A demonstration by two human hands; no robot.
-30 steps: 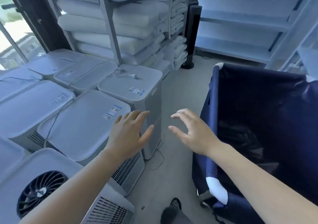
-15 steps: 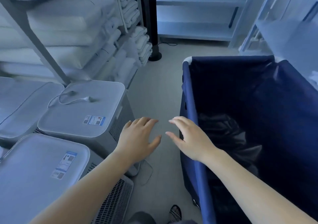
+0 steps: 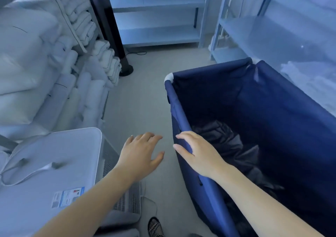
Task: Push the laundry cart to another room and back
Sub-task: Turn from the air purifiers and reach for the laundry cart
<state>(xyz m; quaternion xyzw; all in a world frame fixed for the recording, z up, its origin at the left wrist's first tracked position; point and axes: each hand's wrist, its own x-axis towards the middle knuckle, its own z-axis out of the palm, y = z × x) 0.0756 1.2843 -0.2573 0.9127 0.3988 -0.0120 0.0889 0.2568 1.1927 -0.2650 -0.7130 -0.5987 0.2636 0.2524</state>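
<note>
1. Right hand now on the near side rail of the laundry cart, fingers over the top, thumb on the outside, wrapped round it. 0.5 s ago, only hovering just beside that rail.
2. Just left of the grip: left hand, fingers spread and loose, holding nothing, over the floor, same as before.
3. More of the cart in sight than before, and fewer white machines: just 1.
4. Farther left of the grip, past the left hand: that white machine, with a cord and a label on its lid.
5. Ahead and left of the grip: racks packed with folded white bedding, and next to them a tall black fan standing on the floor.
6. Straight ahead of the grip: floor, then pale shelves at the far wall. More shelves close along the cart's far side.
7. Right of the grip, down inside the cart: a heap of dark cloth at the bottom.
8. Below the grip, at the bottom edge: 1 shoe.
</note>
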